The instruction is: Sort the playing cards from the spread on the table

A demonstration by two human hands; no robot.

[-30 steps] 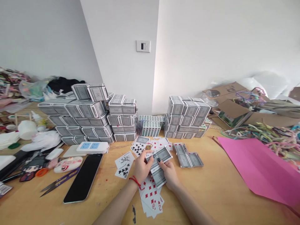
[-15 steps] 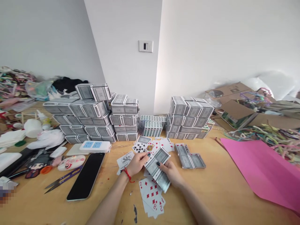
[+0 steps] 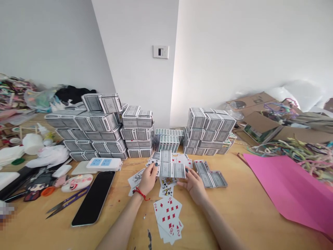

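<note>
Left hand (image 3: 148, 178): fingers curled shut on the left edge of the unfolded box (image 3: 171, 169) – thumb hidden behind it, red string on the wrist.
Right hand (image 3: 194, 183): pinching the box's right end, fingertip on the patterned face, palm below it.
Unfolded box: flat, patterned side to the camera, one flap pointing up; held between both hands, lifted just above the table (image 3: 247, 215), in front of the box stacks.
Under the box: loose cards (image 3: 166, 190) face up on the table, a face card among them; how many – cannot tell.
Nearer the body: red number cards (image 3: 168, 217) fanned face up, overlapping.
Right of the hands: second flattened box (image 3: 210, 176) lying on the table, just beside the right hand.
Behind: grey box stacks, left (image 3: 99, 128) and right (image 3: 208, 130), green-edged packs (image 3: 168, 139) between them against the wall.
Left side: phone (image 3: 93, 198) face up, scissors (image 3: 68, 203) beside it, white power strip (image 3: 104, 163) further back.
Right side: pink paper sheet (image 3: 286, 187), well apart from the hands.
</note>
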